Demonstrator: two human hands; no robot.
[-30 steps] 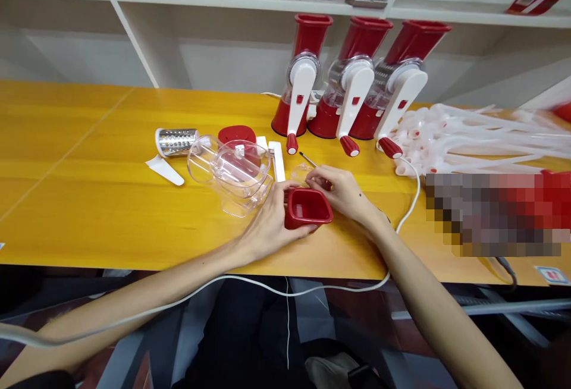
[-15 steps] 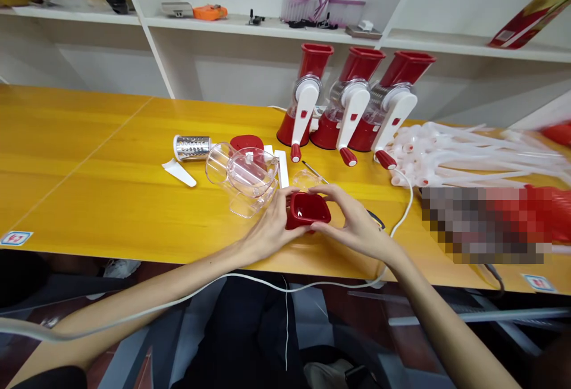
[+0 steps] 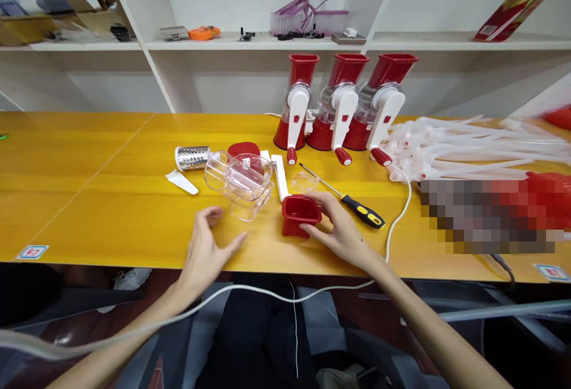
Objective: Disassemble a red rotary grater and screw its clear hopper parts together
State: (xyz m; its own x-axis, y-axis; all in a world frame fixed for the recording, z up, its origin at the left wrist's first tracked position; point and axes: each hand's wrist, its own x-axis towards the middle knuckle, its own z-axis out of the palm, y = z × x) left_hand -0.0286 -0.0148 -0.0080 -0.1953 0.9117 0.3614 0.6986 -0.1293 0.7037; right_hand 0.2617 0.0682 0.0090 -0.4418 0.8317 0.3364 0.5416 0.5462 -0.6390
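My right hand (image 3: 335,227) grips a red plastic hopper (image 3: 298,225) by its right side, thumb in front and fingers at the rim. The hopper stands upright on the yellow table with its mouth facing up. To its left, my left hand (image 3: 207,246) hovers over the table edge with thumb and fingers apart, holding nothing. Just beyond that hand lies a clear plastic housing (image 3: 247,184). Behind it are a metal grater drum (image 3: 193,157), a red base (image 3: 243,150) and a white crank arm (image 3: 281,179). A small clear part (image 3: 304,182) rests behind the hopper.
A screwdriver (image 3: 363,212) lies right of my right hand. Three assembled red-and-white rotary graters (image 3: 343,106) stand at the back, beside a pile of white handles (image 3: 446,145). A white wedge-shaped piece (image 3: 181,182) is at left. A white cable (image 3: 399,222) crosses the table.
My left hand has let go of the red hopper and moved left, opening. The right hand keeps hold of the hopper, now on the table. The screwdriver is more exposed.
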